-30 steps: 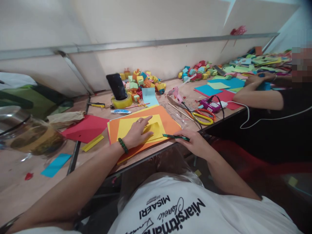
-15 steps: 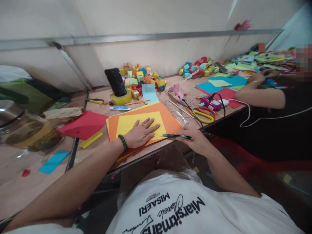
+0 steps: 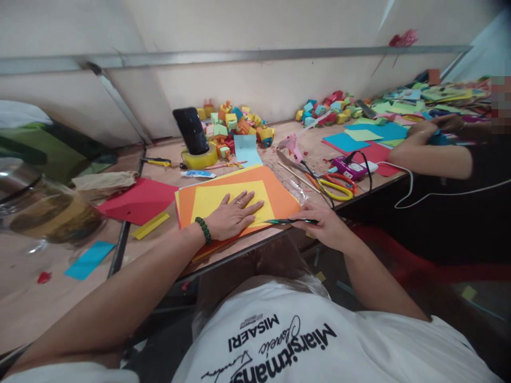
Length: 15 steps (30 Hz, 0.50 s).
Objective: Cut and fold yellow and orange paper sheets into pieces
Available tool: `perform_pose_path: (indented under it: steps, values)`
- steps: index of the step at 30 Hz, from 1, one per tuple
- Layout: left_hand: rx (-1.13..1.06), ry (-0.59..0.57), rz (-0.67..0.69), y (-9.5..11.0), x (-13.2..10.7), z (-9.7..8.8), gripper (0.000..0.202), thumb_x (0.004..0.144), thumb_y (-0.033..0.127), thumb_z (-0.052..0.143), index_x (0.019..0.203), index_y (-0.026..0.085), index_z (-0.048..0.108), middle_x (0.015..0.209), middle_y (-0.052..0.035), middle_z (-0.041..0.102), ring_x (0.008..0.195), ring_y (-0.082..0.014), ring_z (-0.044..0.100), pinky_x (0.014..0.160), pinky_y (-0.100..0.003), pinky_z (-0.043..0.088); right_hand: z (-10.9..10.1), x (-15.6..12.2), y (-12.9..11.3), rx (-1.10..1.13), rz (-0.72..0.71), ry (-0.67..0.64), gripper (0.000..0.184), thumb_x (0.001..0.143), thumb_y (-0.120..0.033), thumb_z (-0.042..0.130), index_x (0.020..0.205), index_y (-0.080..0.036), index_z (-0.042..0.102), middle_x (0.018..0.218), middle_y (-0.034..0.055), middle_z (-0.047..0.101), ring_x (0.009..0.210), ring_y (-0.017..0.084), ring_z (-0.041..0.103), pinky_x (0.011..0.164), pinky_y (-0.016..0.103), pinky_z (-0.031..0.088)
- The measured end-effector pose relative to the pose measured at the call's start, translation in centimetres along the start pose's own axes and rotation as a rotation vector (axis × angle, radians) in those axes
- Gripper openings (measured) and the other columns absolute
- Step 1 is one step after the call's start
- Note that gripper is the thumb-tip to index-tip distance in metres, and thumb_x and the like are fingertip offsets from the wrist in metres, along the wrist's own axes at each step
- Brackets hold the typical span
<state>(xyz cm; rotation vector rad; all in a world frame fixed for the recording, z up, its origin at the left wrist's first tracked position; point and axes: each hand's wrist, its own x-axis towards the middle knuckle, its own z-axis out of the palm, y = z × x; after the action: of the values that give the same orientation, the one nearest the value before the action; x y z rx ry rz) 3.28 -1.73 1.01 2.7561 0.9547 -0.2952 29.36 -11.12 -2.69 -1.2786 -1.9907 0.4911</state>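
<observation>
My left hand (image 3: 235, 214) lies flat with fingers spread on a yellow sheet of paper (image 3: 207, 199), wearing a ring and a dark green bead bracelet (image 3: 203, 230). Under that sheet is a larger orange sheet (image 3: 273, 183), with more coloured sheets beneath it. In a closed grip, my right hand (image 3: 323, 226) holds a slim green-and-black craft knife (image 3: 281, 221). Its pointed end is at the near right edge of the yellow sheet, just right of my left fingertips. Whether the point touches the paper I cannot tell.
Behind the sheets, a phone (image 3: 190, 130) leans on a yellow tape roll (image 3: 200, 158) before paper cubes (image 3: 239, 125). Yellow-handled scissors (image 3: 337, 189), a pink glue gun (image 3: 291, 146) and a purple power strip (image 3: 351, 168) lie right. A glass jug (image 3: 56, 218) stands left; a co-worker's arm (image 3: 431, 154) rests right.
My right hand has shifted slightly to the right and the craft knife has turned a little in its grip. My left hand stays flat on the yellow sheet. The whole view has shifted slightly.
</observation>
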Motion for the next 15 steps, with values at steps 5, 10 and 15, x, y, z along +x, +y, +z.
perform_pose_path:
  steps: [5,10,15]
  values:
    - [-0.015,0.009,0.004,-0.1,0.0,0.1,0.054,0.101,0.041,0.015,0.154,0.030,0.017,0.163,-0.0083,0.005,0.150,-0.0264,0.004,0.114,-0.061,0.008,0.8,-0.1,0.3,-0.008,-0.031,0.033,0.023,0.090,-0.035,0.058,0.102,-0.024,0.075,0.085,0.0051,0.063,0.075,0.015,0.061,0.068,0.027,0.048]
    - [-0.022,0.014,0.008,-0.2,0.1,0.3,0.054,0.101,0.042,0.015,0.153,0.031,0.017,0.163,-0.0078,0.005,0.150,-0.0263,0.004,0.114,-0.061,0.007,1.3,-0.2,0.1,-0.038,-0.048,0.024,0.024,0.091,-0.035,0.057,0.102,-0.023,0.075,0.084,0.0047,0.062,0.074,0.015,0.061,0.067,0.027,0.048]
    - [-0.038,0.025,0.019,-0.2,0.0,0.3,0.055,0.100,0.043,0.013,0.153,0.031,0.018,0.163,-0.0079,0.007,0.150,-0.0270,0.004,0.114,-0.062,0.007,2.1,-0.2,-0.5,-0.068,-0.031,0.015,0.024,0.092,-0.036,0.056,0.104,-0.026,0.074,0.083,0.0037,0.061,0.072,0.015,0.060,0.065,0.026,0.048]
